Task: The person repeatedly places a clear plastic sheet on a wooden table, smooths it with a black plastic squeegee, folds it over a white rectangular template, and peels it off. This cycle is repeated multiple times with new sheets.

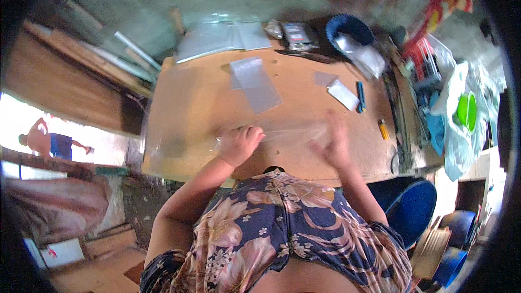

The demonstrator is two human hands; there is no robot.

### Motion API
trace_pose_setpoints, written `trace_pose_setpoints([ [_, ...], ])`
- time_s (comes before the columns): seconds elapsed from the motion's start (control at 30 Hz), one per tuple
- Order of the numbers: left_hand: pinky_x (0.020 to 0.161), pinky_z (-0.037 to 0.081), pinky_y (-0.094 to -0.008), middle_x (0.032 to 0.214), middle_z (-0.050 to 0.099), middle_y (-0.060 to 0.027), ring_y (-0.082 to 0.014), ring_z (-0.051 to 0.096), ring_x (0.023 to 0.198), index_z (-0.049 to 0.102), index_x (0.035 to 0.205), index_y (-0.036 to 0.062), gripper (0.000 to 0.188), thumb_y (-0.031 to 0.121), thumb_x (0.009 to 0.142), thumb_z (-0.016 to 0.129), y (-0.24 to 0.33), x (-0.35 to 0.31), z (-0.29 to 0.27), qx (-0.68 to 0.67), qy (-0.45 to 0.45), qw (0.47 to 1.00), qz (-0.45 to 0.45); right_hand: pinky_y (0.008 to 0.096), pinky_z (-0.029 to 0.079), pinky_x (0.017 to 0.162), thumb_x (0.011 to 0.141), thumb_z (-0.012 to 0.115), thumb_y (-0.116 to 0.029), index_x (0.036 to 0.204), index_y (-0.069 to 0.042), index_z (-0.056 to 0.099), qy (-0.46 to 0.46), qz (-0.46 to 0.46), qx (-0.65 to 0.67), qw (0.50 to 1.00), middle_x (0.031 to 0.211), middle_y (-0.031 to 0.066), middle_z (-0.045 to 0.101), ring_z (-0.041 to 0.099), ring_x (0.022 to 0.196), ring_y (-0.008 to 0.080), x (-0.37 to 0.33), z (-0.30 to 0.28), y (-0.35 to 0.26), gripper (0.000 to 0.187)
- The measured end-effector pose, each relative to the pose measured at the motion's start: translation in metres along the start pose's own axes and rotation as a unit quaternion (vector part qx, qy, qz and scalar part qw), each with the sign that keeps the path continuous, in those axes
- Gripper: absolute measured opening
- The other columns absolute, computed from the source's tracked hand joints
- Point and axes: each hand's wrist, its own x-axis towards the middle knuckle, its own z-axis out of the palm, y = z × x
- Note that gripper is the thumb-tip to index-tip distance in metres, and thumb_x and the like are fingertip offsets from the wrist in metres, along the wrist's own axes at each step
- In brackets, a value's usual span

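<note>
My left hand [242, 144] is closed on one end of a thin clear plastic sheet [293, 132] near the front of the wooden table. The sheet stretches across toward my right hand [335, 140], which is smeared by motion. Its fingers look stretched out and its thumb apart, close to the sheet's other end. Farther back on the tabletop, flat clear plastic bags [258, 89] lie overlapping. To the right are a white rectangular object [343, 95], a blue cutter-like tool [360, 96] and a yellow lighter [383, 129].
Stacked clear plastic sheets [209, 43] lie along the table's back edge. A dark blue basket [350, 30] with plastic inside stands at the back right. White plastic bags and a green container [467, 112] hang to the right. A blue chair [415, 206] stands near my right elbow. Another person [46, 138] is outside at left.
</note>
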Motion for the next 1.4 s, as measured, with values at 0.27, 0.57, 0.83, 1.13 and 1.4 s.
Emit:
trace_pose_setpoints([
  [0.27, 0.064, 0.049, -0.041, 0.086, 0.061, -0.0098, -0.0304, 0.061, 0.074, 0.055, 0.095, 0.009, 0.022, 0.018, 0.076, 0.061, -0.061, -0.02, -0.162, -0.065, -0.161, 0.97, -0.172, 0.0416, 0.046, 0.08, 0.077, 0.053, -0.009, 0.095, -0.006, 0.057, -0.35, -0.172, 0.065, 0.918, 0.093, 0.0108, 0.061, 0.058, 0.089, 0.0305, 0.123, 0.059, -0.133, 0.019],
  [0.57, 0.065, 0.049, -0.0416, 0.093, 0.054, -0.0096, -0.0308, 0.058, 0.079, 0.057, 0.093, 0.0122, 0.019, 0.006, 0.076, 0.054, -0.212, -0.074, -0.253, 0.322, 0.038, 0.906, -0.273, 0.0429, 0.045, 0.082, 0.074, 0.056, -0.013, 0.093, -0.008, 0.059, -0.041, -0.265, 0.056, 0.962, 0.096, 0.013, 0.058, 0.057, 0.093, 0.0309, 0.268, 0.231, -0.257, 0.019],
  [0.83, 0.068, 0.05, -0.0415, 0.108, 0.048, -0.0109, -0.032, 0.055, 0.086, 0.052, 0.114, 0.0164, 0.038, 0.005, 0.078, 0.052, -0.222, -0.124, -0.21, 0.322, -0.015, 0.908, -0.269, 0.0421, 0.038, 0.09, 0.075, 0.058, -0.013, 0.093, -0.01, 0.058, 0.057, -0.284, 0.088, 0.953, 0.102, 0.0106, 0.055, 0.05, 0.102, 0.029, 0.272, 0.33, -0.259, 0.018],
  [1.13, 0.073, 0.051, -0.0401, 0.115, 0.043, -0.0192, -0.0364, 0.055, 0.093, 0.044, 0.125, 0.0083, 0.046, 0.018, 0.081, 0.054, -0.253, -0.12, -0.072, 0.138, -0.227, 0.889, -0.373, 0.0513, 0.022, 0.104, 0.073, 0.062, -0.035, 0.131, -0.015, 0.039, -0.17, 0.163, -0.137, 0.962, 0.139, 0.0188, 0.027, 0.024, 0.129, 0.0376, 0.189, 0.308, -0.133, 0.066],
  [1.4, 0.078, 0.05, -0.0402, 0.122, 0.04, -0.0218, -0.0393, 0.052, 0.1, 0.037, 0.13, 0.0018, 0.069, 0.039, 0.076, 0.06, -0.246, -0.096, -0.062, 0.12, -0.228, 0.883, -0.392, 0.0455, 0.037, 0.097, 0.079, 0.057, -0.03, 0.118, -0.009, 0.049, -0.203, 0.13, -0.2, 0.949, 0.13, 0.0135, 0.04, 0.035, 0.122, 0.0336, 0.078, 0.207, -0.033, 0.045],
])
